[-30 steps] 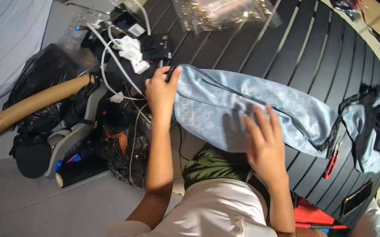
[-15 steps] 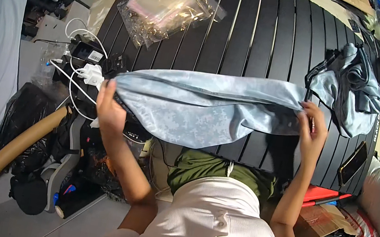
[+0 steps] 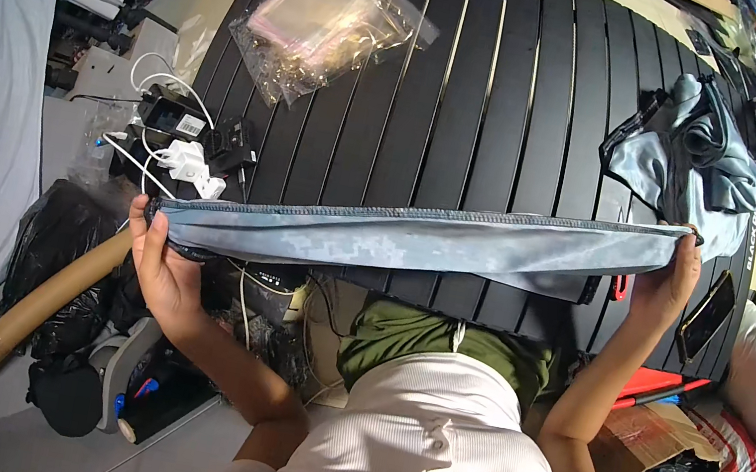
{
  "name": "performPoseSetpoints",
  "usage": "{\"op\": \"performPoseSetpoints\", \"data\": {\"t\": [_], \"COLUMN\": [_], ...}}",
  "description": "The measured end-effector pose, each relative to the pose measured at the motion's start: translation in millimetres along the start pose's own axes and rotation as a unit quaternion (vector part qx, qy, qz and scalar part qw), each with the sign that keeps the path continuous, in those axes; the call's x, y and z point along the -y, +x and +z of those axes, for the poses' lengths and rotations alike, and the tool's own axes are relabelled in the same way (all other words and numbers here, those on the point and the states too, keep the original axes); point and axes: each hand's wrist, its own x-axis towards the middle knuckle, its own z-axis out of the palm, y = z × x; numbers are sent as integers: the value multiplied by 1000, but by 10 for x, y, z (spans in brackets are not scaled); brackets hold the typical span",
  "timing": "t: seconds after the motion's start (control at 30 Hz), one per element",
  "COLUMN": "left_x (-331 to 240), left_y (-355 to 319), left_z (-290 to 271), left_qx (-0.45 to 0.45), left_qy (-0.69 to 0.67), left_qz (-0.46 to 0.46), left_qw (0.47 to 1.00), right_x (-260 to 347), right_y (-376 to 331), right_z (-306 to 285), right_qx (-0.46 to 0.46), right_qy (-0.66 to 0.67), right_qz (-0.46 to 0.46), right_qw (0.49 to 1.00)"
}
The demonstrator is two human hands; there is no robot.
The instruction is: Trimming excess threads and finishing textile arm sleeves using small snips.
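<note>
A long grey-blue cloth piece (image 3: pixel 416 248) with a faint camouflage pattern and dark trim is stretched across in front of me, over the near part of the table. A stitched seam runs along its upper edge. My left hand (image 3: pixel 165 269) pinches its left end at the dark trim, thumb against fingers. At the other end my right hand (image 3: pixel 668 285) grips the right corner, which is level with the seam. Part of the cloth hangs lower near the right side. Beside my right hand lies a small red object (image 3: pixel 621 287), partly hidden, its kind unclear.
Crumpled cloth of the same grey-blue (image 3: pixel 713 174) lies at the right of the black slatted table (image 3: pixel 463 99). A clear plastic packet (image 3: pixel 323 29) sits at the far left. White chargers and cables (image 3: pixel 186 164) crowd the left edge; a phone (image 3: pixel 705 319) lies at the right edge.
Both hands have moved apart, the left one outward and down, the right one outward to the right. The cloth has gone from wide and sagging to a narrow, taut band with its seam on top.
</note>
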Motion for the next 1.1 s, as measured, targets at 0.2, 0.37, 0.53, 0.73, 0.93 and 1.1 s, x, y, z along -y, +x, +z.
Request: {"op": "performPoseSetpoints", "data": {"t": [0.2, 0.37, 0.53, 0.73, 0.93, 1.1], "left_x": [-111, -105, -164, -188, -200, -200], "left_y": [-38, -51, -78, -117, -148, -180], "left_z": [208, 304, 190, 203, 351, 283], "left_qx": [17, 44, 32, 3, 1, 35], "left_qy": [69, 44, 83, 70, 102, 67], "left_qz": [26, 16, 13, 9, 20, 28], "left_qw": [997, 998, 996, 998, 995, 997], "right_x": [61, 182, 160, 132, 102, 75], "right_y": [0, 13, 123, 200, 187, 174], "right_z": [-34, -176, -468, -645, -495, -455], "right_qx": [-60, -49, 0, 63, 79, 16], "right_qy": [13, -14, -73, -99, -143, -223], "right_qz": [18, 53, 83, 66, -19, -58], "right_qw": [998, 997, 994, 991, 986, 973]}}
